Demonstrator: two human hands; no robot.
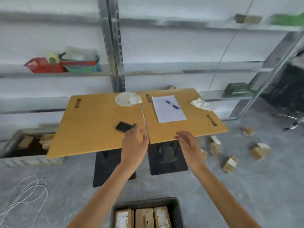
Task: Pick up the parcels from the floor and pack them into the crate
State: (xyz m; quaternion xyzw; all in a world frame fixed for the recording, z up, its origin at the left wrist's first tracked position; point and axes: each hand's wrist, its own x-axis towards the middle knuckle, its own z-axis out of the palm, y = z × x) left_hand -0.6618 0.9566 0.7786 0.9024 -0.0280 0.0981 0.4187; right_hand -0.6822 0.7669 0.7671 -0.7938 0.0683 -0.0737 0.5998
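Left hand (134, 143) and right hand (189, 145) are hovering empty, fingers (181, 136) loose, at the bench (92, 129) edge, floor parcels (229, 164) lying right of centre, nearest the right hand.

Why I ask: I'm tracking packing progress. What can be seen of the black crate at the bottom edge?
The black crate looks like plastic, with slotted walls. It sits upright on the grey floor, its near part cut off by the frame. Three brown cardboard parcels stand side by side inside, filling the visible width; the outer two carry white labels. Neither the left hand nor the right hand touches it.
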